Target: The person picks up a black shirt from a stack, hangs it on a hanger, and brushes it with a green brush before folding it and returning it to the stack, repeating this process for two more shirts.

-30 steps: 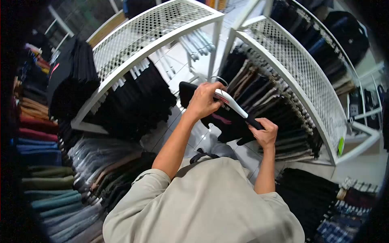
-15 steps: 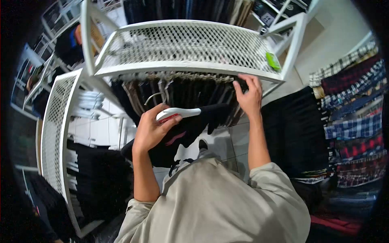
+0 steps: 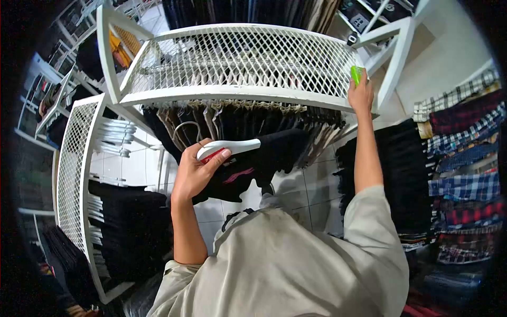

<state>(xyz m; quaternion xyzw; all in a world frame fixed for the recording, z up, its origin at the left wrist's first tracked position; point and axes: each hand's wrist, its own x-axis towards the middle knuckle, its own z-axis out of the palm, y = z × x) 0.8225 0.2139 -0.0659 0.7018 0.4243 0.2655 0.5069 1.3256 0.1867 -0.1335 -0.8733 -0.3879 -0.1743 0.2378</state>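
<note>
My left hand (image 3: 191, 171) is closed on a white hanger (image 3: 245, 147), its thumb along the near side and the metal hook pointing up. From the hanger falls a black garment (image 3: 280, 150) with a small pink print; a patch of red shows beside my thumb. At the right end of a white mesh shelf (image 3: 211, 96), my right hand (image 3: 361, 99) has its fingers around a small bright green object (image 3: 356, 74). Its kind cannot be made out, as my fingers cover part of it.
Beneath the mesh shelf hangs a row of dark and beige garments (image 3: 211, 119). Black garments (image 3: 391, 174) and plaid shirts (image 3: 465, 185) hang at right. To the left stand another white mesh rack (image 3: 74, 164), white hangers (image 3: 116, 134) and black clothes (image 3: 127, 227). The floor (image 3: 293, 185) is tiled.
My right hand has moved right from the shelf's front edge and closed on the green object. The left hand still holds the hanger, in nearly the same place.
</note>
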